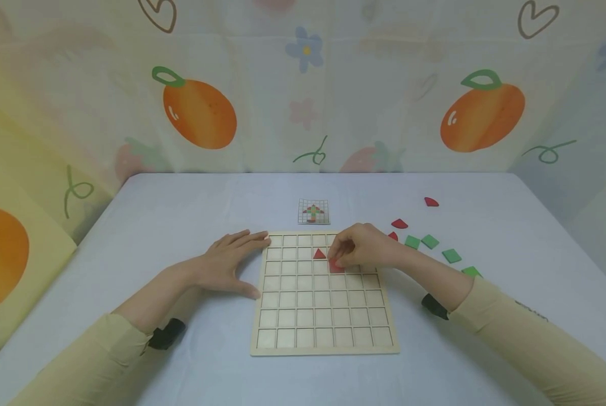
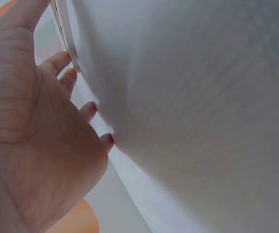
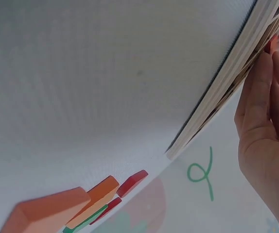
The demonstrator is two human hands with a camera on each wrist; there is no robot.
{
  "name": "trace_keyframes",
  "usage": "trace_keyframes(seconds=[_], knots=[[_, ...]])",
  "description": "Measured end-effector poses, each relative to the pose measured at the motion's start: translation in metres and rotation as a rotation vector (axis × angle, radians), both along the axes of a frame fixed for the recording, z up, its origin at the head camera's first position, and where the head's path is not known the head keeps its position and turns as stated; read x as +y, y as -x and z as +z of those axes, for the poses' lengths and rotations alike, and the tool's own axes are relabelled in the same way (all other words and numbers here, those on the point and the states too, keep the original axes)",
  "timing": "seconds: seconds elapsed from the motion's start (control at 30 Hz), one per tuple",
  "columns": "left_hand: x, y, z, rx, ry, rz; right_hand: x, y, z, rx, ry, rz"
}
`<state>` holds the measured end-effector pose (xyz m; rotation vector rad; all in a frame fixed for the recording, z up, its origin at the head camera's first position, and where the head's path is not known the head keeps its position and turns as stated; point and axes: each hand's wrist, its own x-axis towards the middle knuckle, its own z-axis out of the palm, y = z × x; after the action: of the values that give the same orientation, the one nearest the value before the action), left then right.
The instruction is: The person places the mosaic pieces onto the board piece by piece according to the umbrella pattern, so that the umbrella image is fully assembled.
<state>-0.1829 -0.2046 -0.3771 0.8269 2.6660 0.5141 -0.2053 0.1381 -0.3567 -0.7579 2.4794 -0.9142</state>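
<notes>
A square wooden grid board (image 1: 325,338) lies on the table, a red triangle tile (image 1: 319,254) in one of its upper cells. My left hand (image 1: 225,263) has its fingers spread at the board's upper left corner and its thumb at the left edge. Over the upper right cells, my right hand (image 1: 365,247) pinches a red tile (image 1: 336,268) low at a cell. Fingers cover part of that tile, so its full outline cannot be told. The right wrist view shows red (image 3: 269,46) between the fingertips, beside the board's edge.
Behind the board lies a small card (image 1: 313,220) with a coloured grid picture. Right of the board are red rounded wedge tiles (image 1: 399,224) and several green square tiles (image 1: 452,256). Orange tiles (image 3: 98,196) show in the right wrist view. A printed cloth (image 1: 262,101) hangs behind the table.
</notes>
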Motion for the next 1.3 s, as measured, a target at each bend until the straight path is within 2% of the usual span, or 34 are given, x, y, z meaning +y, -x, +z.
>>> trace_keyframes(seconds=[0.57,0.87,1.13,1.3], knots=[[0.0,0.0,0.0,0.007,-0.004,0.0,-0.001,0.001,0.002,0.004,0.0,0.001],[0.0,0.001,-0.002,-0.002,0.002,0.004,0.011,0.007,0.01,0.052,0.059,-0.025],[0.0,0.0,0.0,-0.006,0.003,0.007,0.031,0.017,0.029,0.062,0.07,-0.108],[0.0,0.0,0.0,0.003,0.008,0.004,0.051,0.022,0.044,0.034,0.086,-0.197]])
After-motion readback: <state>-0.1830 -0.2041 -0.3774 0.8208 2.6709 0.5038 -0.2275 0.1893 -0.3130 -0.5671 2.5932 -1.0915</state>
